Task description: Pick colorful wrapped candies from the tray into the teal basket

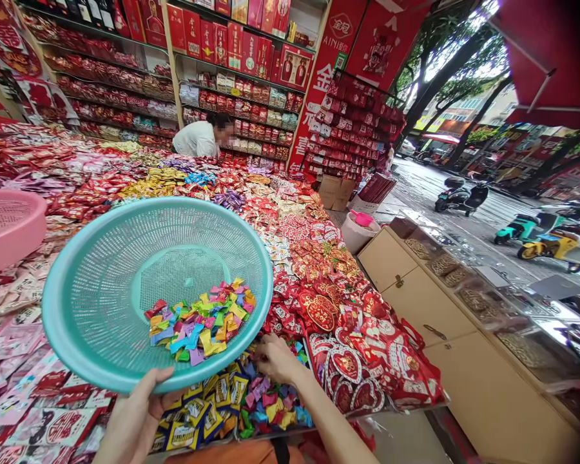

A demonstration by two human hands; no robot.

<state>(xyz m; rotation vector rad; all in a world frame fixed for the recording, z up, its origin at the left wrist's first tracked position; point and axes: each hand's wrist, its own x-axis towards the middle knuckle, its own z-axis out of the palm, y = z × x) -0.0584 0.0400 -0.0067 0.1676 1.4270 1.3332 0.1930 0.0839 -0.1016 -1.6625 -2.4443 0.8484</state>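
Observation:
A round teal plastic basket point(91, 348) with slotted sides tilts toward me above the display. My left hand point(140, 406) is closed on its near rim, thumb on top. Small wrapped candies point(207, 322) in many bright colours lie heaped in the basket's near right part. Just right of the rim, my right hand point(273, 357) reaches down into a bin of similar colourful candies point(275, 406). Its fingers are curled, and their tips are hidden among the wrappers. Yellow and navy wrapped sweets point(193, 419) fill the section beside that bin, below the basket.
A pink basket point(14, 232) stands at the left. Red heart-shaped packets point(348, 367) cover the right of the display. Behind it, a person in white point(196, 138) bends near the stocked shelves. Cabinets point(444, 335), a white bucket point(360, 232) and parked scooters point(464, 196) are at right.

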